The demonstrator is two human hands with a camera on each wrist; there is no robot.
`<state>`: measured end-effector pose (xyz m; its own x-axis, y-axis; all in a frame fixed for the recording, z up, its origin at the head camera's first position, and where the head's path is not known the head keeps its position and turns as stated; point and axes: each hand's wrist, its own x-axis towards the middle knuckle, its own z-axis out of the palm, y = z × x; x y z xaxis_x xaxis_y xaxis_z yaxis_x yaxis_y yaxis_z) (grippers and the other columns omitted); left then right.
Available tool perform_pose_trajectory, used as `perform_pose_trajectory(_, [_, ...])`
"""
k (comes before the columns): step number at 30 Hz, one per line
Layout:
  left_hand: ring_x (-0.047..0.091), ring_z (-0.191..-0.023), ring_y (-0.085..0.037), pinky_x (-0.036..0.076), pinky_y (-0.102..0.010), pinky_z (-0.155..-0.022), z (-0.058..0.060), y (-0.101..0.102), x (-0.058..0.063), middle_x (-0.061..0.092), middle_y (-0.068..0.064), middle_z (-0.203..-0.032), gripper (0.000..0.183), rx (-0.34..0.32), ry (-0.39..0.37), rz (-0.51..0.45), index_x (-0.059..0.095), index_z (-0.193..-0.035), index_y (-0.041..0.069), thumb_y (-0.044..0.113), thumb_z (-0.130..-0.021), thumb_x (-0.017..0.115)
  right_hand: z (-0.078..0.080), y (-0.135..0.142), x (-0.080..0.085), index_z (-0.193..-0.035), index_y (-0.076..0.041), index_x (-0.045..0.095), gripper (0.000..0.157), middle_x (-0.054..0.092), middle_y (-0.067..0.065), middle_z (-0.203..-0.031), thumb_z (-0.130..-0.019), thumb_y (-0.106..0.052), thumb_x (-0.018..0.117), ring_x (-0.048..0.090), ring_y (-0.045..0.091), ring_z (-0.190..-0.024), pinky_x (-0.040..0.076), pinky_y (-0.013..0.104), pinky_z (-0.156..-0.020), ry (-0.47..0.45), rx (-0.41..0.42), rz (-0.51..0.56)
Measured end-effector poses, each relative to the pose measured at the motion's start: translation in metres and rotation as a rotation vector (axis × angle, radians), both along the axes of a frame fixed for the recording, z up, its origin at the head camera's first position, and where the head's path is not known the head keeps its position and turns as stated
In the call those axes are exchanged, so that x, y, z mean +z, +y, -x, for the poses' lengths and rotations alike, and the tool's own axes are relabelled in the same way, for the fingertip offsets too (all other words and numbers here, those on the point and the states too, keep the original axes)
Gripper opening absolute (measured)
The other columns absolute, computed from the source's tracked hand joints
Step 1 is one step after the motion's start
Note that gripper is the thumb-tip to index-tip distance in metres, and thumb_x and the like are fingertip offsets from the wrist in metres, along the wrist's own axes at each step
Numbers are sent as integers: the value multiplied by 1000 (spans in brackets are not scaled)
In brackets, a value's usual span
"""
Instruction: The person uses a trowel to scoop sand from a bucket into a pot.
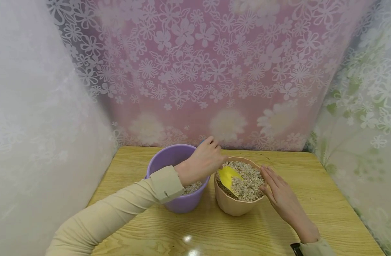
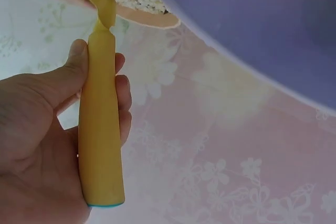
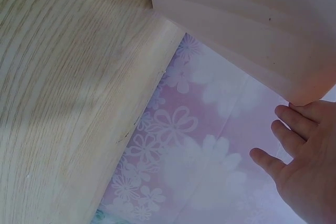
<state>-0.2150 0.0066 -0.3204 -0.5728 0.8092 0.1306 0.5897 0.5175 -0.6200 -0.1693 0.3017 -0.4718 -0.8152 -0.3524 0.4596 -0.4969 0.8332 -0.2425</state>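
My left hand grips the yellow handle of a small trowel, its thumb along one side and fingers wrapped behind. The trowel's yellow blade lies tilted over the peach flower pot, partly covered by pale grainy soil mix that fills the pot close to its rim. My right hand rests against the pot's right side, fingers extended at the rim. In the right wrist view the fingertips touch the pot's rim. My left forearm crosses above a purple bucket.
More of the grainy mix lies low inside the purple bucket, left of the pot. Both containers stand on a wooden table. Floral curtains hang behind the table and along both sides.
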Motion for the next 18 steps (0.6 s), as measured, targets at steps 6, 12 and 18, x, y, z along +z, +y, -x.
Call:
perform_pose_trajectory(6, [53,-88,-15,35,-30,-87,3,-6,8,72,8,-97,21,17,18,60,72,-112,38,46,-101,56,0,0,1,-157,-2,32,65,37,20,-159,-104,-27,58,34,37,-147,19,40,-122,-7,-1,-1])
perform_pose_trajectory(12, [38,-82,-17,29,-31,-85,7,-10,13,66,7,-87,16,50,74,126,68,-108,33,30,-107,52,0,1,1,-158,-2,32,65,37,21,-159,-104,-27,58,32,34,-149,21,44,-121,-8,-2,-2])
perform_pose_trajectory(18, [41,-85,-18,30,-33,-88,11,-15,15,65,4,-87,14,86,117,74,65,-100,25,23,-107,53,-1,1,1,-158,-2,32,65,37,20,-159,-104,-27,58,32,34,-149,26,50,-118,-22,-6,-3])
